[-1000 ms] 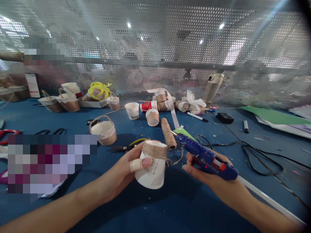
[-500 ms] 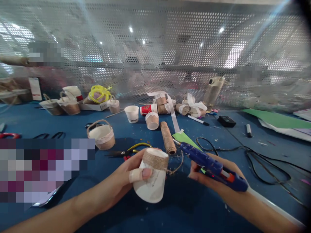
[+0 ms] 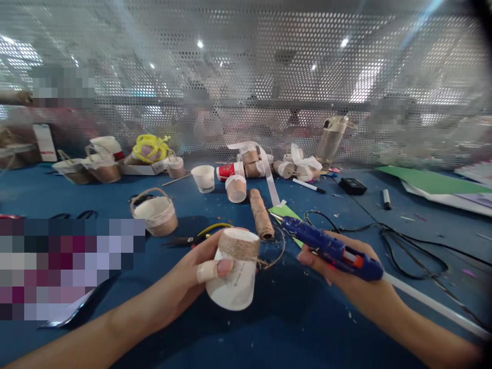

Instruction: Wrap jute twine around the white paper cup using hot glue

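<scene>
My left hand [image 3: 200, 269] is closed around a white paper cup [image 3: 232, 287], its wide rim tilted down toward me. Jute twine [image 3: 239, 246] wraps the cup's narrower upper end, and a loose strand curves off to the right. A tan strip circles my left thumb. In my right hand [image 3: 342, 271] is a blue hot glue gun [image 3: 326, 243], a long white glue stick [image 3: 434, 302] trailing from its back. The nozzle points up and left, apart from the cup. Beyond the cup lies a twine spool [image 3: 262, 215].
A twine-handled cup basket [image 3: 156, 212] stands left, near pliers or scissors with yellow and red handles [image 3: 192, 240], partly hidden. More cups [image 3: 203, 178], lace ribbon [image 3: 271, 179] and a bottle [image 3: 332, 141] line the back. Black cable [image 3: 400, 256] coils at right, below green paper [image 3: 430, 182].
The whole view has shifted slightly. My left hand still holds the cup and my right hand still holds the glue gun, with the gap between them about the same.
</scene>
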{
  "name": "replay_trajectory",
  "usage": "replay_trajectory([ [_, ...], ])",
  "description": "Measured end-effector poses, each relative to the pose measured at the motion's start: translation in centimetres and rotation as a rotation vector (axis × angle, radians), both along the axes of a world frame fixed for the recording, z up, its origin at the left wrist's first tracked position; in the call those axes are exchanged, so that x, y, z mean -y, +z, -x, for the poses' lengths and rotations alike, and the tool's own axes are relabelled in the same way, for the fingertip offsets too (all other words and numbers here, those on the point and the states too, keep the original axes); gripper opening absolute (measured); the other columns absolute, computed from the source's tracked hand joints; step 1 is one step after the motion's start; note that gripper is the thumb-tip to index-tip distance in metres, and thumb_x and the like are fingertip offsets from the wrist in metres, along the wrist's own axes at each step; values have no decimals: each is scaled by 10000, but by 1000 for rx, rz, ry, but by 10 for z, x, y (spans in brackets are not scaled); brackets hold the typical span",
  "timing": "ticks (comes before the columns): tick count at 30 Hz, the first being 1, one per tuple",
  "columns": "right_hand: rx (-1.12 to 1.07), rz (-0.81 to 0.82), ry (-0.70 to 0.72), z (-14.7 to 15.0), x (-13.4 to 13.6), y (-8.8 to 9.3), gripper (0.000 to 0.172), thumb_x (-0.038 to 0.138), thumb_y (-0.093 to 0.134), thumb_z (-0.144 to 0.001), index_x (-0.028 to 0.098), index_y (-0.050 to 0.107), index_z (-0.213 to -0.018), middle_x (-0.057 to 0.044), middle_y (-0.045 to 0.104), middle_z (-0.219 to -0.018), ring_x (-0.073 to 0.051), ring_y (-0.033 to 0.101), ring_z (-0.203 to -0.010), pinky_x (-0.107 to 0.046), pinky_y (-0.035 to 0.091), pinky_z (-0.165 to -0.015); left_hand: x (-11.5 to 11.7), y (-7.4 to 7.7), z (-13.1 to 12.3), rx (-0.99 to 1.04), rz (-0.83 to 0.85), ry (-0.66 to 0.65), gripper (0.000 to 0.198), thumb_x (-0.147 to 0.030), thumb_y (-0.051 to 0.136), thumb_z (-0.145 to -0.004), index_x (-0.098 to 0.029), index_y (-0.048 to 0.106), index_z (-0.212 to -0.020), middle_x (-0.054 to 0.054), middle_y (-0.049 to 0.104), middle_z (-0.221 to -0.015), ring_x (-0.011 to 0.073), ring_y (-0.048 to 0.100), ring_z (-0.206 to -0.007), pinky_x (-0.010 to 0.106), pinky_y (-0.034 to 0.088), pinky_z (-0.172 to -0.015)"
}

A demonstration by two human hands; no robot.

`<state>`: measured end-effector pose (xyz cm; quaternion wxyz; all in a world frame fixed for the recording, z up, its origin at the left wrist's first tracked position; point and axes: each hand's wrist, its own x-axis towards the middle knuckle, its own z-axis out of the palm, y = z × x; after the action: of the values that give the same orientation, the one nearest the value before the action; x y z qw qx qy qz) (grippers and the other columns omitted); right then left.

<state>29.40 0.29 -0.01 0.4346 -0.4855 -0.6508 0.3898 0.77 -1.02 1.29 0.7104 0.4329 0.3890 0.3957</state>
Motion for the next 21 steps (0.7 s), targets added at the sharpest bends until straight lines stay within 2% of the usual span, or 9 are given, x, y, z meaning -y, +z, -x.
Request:
replay_trajectory([
  [4,57,-58,-16,-1,2,-1,282,485,797,-885,226,761,-782,-23,723,-724,-148,586,-601,-268,431,-492,-2,-5,2,19,-11,-11,511,-477,907,-796,-265,787,-1246,47,850,-1175,240,760,-1067,281,555,-903],
  [9,87,-219,23,0,3,-2,116,324,867,-847,284,758,-849,15,760,-863,-151,695,-719,-263,547,-660,-5,-10,3,73,-40,-32,468,-456,859,-848,-232,772,-1251,75,850,-1173,236,783,-1028,283,581,-873],
  [12,35,-358,113,0,3,-2,109,232,860,-848,306,786,-876,19,768,-950,-163,735,-818,-271,577,-762,-5,-8,2,98,-41,-48,448,-462,842,-864,-230,773,-1241,82,854,-1154,240,794,-1020,288,595,-860],
  [15,67,-306,161,-4,2,-6,45,280,817,-907,296,778,-892,18,772,-866,-157,725,-726,-266,565,-676,-5,-8,0,111,-40,-60,446,-458,845,-868,-226,771,-1241,82,858,-1128,236,800,-1003,280,603,-843],
  [18,141,-241,85,-8,2,-13,139,351,810,-915,274,711,-854,35,713,-711,-136,619,-572,-255,475,-529,-4,-9,-1,115,-45,-54,434,-443,838,-883,-221,765,-1248,83,857,-1132,235,803,-1003,280,607,-842],
  [21,144,-261,68,-9,2,-17,230,312,793,-913,268,599,-798,64,616,-644,-112,506,-528,-234,407,-489,-3,-9,-1,121,-55,-46,418,-437,835,-890,-222,767,-1242,82,858,-1138,240,804,-1016,277,605,-846],
])
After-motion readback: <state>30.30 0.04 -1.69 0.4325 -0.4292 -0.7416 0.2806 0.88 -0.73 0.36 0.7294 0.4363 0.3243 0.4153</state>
